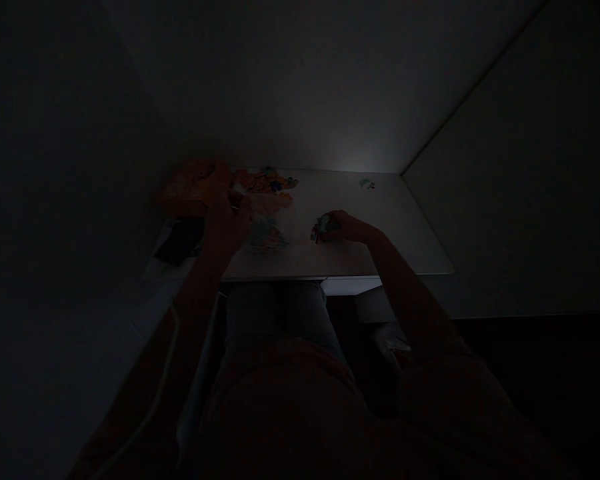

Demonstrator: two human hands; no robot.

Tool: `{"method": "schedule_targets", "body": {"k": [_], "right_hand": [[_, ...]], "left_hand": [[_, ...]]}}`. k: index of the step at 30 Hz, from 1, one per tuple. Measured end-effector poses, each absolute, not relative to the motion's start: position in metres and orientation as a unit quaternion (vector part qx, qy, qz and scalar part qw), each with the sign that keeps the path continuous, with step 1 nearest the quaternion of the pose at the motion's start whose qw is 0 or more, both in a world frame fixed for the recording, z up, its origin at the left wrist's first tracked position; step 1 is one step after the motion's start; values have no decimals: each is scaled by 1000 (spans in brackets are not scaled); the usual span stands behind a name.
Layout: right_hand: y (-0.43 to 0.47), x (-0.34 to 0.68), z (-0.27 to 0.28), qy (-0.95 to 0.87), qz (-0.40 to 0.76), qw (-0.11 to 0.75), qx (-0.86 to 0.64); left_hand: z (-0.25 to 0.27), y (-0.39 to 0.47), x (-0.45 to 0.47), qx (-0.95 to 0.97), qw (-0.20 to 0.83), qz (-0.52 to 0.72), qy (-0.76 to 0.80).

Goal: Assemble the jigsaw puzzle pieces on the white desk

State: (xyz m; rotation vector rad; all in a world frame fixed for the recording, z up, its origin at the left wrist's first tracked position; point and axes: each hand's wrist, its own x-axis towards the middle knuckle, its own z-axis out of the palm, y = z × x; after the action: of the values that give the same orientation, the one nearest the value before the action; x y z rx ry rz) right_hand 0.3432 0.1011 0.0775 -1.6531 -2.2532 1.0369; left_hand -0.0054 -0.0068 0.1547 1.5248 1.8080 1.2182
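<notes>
The view is very dark. At the left of the white table, my left hand (227, 223) has its fingers closed on the upper edge of what looks like a clear plastic bag (273, 210). Green and reddish small pieces (266, 237) show in the bag's lower part. My right hand (347, 227) curls over a small bunch of flat coloured pieces (320, 228), apparently jigsaw puzzle pieces, in green, red and white. It is low over the table, to the right of the bag. Its fingertips are partly hidden.
An orange box (193, 187) stands at the back left, beside a pile of orange pieces (260, 180). A dark flat object (180, 241) lies in front of the box. A few joined pieces (367, 183) lie at the back right of the table (395, 233). Walls rise behind and right.
</notes>
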Motion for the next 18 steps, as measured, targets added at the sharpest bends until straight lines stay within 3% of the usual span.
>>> {"method": "schedule_targets", "body": {"k": [7,18], "right_hand": [[101,318,81,-799,254,-26,-545],[91,311,72,-795,251,-8,-551]], "left_hand": [[154,-6,-4,555,243,451,655],[156,-10,2,567,221,444,658]]}}
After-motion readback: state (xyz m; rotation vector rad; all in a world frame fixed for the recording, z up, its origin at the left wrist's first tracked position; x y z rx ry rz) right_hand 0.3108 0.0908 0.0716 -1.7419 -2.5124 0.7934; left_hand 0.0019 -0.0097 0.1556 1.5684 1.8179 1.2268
